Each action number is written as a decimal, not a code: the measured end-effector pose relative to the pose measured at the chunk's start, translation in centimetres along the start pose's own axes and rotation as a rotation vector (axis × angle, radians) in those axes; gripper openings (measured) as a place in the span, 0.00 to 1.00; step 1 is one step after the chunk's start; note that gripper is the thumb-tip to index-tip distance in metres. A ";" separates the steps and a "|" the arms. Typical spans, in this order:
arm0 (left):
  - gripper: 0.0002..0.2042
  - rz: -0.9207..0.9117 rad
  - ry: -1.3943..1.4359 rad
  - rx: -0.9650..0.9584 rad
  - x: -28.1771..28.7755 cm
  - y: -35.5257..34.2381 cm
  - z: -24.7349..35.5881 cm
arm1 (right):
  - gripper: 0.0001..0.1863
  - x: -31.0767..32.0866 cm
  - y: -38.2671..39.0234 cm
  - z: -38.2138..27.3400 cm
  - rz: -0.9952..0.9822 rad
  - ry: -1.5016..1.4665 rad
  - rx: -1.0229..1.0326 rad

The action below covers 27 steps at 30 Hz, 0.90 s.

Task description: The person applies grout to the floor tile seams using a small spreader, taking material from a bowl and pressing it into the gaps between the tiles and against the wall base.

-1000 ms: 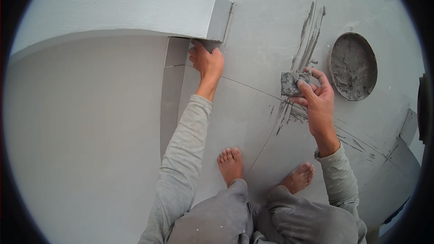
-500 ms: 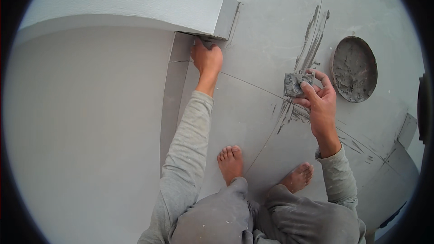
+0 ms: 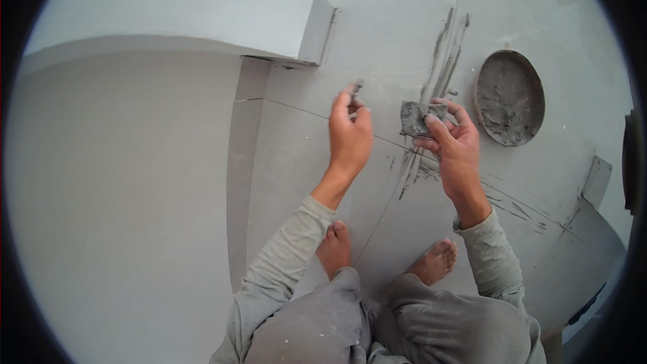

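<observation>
My right hand (image 3: 458, 148) pinches a small flat, squarish piece (image 3: 414, 119) smeared with wet grey grout, its thumb pressed on the face. It may be a scraper, but the coating hides its make. Left of it, my left hand (image 3: 350, 138) is raised above the floor tiles, the index finger stretched out with a dab of grout (image 3: 358, 85) on its tip. The other fingers are loosely bent and the thumb stands apart. To the right of my right hand sits a round shallow pan (image 3: 476, 98) of grey grout (image 3: 509, 101).
Dark grout streaks (image 3: 441, 61) follow the tile joints under my right hand. A white wall (image 3: 168, 0) with a tiled end juts in at upper left, with grout at its foot. A skirting tile (image 3: 246, 114) lines the left wall. My bare feet (image 3: 435, 263) are below.
My left hand has pulled back from the wall corner toward my right hand, a dab of grout now showing on its fingertip. My right hand keeps its hold; the view has shifted slightly.
</observation>
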<state>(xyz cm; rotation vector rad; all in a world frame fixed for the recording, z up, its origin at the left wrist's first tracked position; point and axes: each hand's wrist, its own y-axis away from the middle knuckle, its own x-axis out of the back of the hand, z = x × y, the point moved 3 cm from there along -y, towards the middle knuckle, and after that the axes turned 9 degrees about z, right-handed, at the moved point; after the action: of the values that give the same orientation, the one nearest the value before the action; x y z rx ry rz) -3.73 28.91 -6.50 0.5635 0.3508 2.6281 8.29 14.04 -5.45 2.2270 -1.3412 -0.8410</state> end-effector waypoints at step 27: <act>0.18 -0.232 -0.597 -0.837 2.6 5.6 3.7 | 0.17 -0.9 3.2 1.1 -0.170 -0.203 -0.301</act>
<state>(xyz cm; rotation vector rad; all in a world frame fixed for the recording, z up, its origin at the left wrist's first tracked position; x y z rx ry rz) -6.24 25.79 -0.53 0.8723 -0.7755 1.9866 5.18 13.40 -4.00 2.0799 -1.0349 -1.2692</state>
